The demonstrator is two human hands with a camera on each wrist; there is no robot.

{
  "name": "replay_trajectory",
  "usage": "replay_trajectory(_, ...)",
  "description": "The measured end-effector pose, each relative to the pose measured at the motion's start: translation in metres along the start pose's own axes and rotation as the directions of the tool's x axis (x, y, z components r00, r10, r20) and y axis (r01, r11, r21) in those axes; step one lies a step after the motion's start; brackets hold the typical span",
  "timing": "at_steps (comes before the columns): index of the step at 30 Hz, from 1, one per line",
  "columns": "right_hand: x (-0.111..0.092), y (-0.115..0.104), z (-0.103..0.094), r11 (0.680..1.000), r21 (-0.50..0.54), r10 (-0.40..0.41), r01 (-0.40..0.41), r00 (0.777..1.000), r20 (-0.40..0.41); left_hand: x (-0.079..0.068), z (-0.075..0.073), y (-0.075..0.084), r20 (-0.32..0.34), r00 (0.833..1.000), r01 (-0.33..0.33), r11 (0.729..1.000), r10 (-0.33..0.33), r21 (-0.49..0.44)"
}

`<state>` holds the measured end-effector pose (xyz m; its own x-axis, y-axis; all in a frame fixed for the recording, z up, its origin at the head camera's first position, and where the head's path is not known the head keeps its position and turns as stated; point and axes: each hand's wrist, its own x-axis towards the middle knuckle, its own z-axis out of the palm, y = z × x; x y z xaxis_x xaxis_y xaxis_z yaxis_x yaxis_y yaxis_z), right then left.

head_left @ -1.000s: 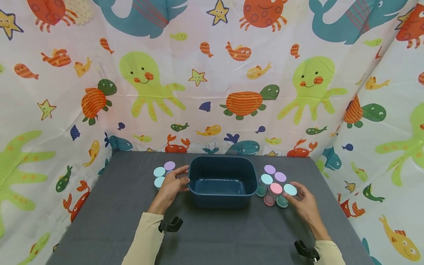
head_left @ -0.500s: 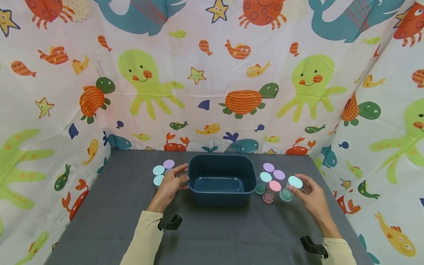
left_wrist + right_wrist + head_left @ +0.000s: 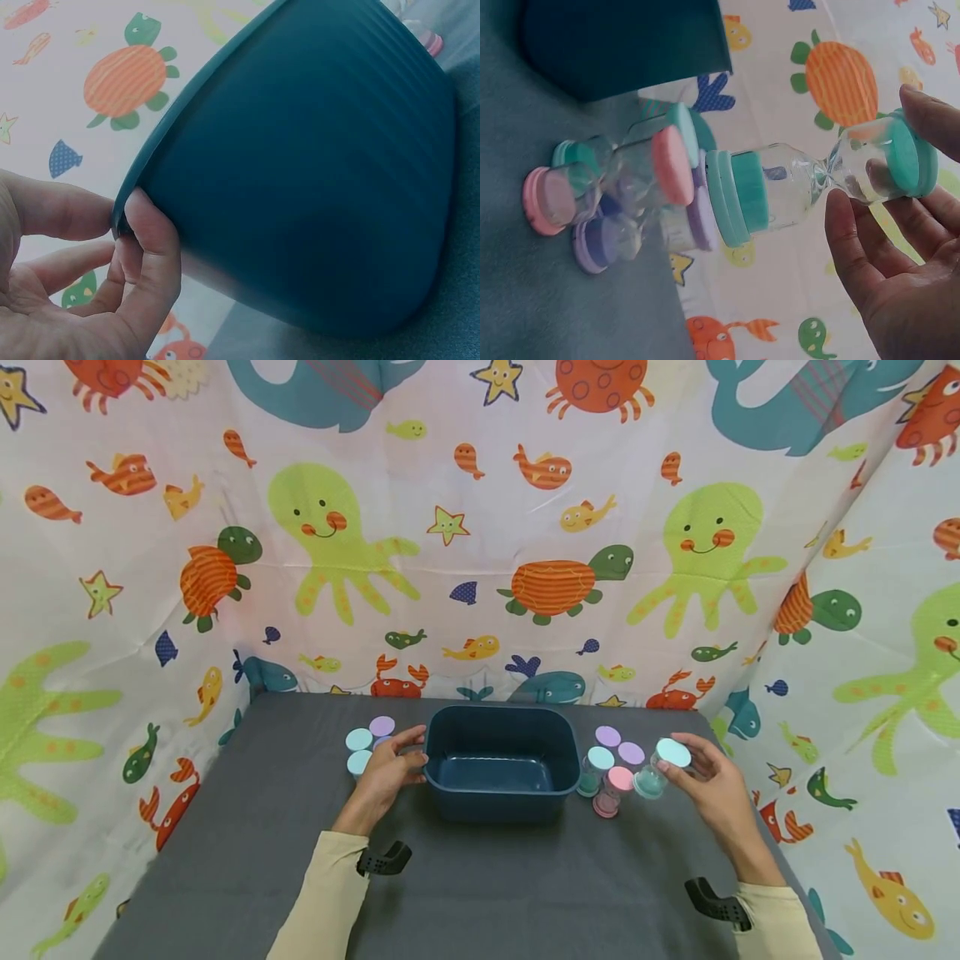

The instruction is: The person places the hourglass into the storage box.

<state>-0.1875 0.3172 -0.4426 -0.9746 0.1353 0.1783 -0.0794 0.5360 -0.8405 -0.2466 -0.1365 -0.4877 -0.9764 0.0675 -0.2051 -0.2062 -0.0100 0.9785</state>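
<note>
In the head view my left hand [image 3: 385, 779] is at the left end of a dark blue plastic bin [image 3: 498, 806]. The left wrist view shows its fingertips pinching the bin's rim [image 3: 161, 124]. My right hand [image 3: 712, 789] grips a sand timer with teal caps [image 3: 651, 783], raised off the table and slightly tilted. In the right wrist view, thumb and fingers hold its upper cap and glass [image 3: 784, 184], and teal sand shows in both bulbs. Close to its left stand a pink sand timer [image 3: 617, 781], a teal one [image 3: 599, 762] and two purple-capped ones [image 3: 632, 753].
Left of the bin, behind my left hand, stand several more teal- and purple-capped timers [image 3: 358, 740], partly hidden. Inside the bin only its bare floor shows. A grey cloth covers the table [image 3: 480, 893]. A sea-animal curtain [image 3: 480, 610] hangs behind and at both sides.
My right hand has lifted the teal sand timer off the table and moved it up and slightly right, away from the pink one. The left hand keeps its place at the bin's rim.
</note>
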Motion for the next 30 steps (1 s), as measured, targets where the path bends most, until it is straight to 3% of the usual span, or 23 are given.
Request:
replay_trajectory(13, 0.021, -0.034, 0.014, 0.993, 0.071, -0.098, 0.094, 0.994, 0.051, 0.001, -0.003, 0.002, -0.002, 1.0, -0.004, 1.0, 0.004, 0.002)
replay_trajectory(18, 0.024, -0.047, 0.023, 0.984, 0.099, -0.16, 0.15, 0.982, 0.099, 0.0, -0.005, 0.002, 0.001, 1.0, 0.005, 1.0, -0.005, 0.005)
replay_trajectory(25, 0.028, -0.063, 0.036, 0.97, 0.146, -0.215, 0.197, 0.968, 0.125, 0.002, -0.005, 0.003, 0.007, 0.999, -0.039, 0.999, 0.039, 0.005)
replay_trajectory(30, 0.029, -0.071, 0.046, 0.96, 0.18, -0.24, 0.214, 0.96, 0.144, 0.0, -0.004, 0.001, 0.016, 1.0, -0.018, 1.0, 0.018, 0.007)
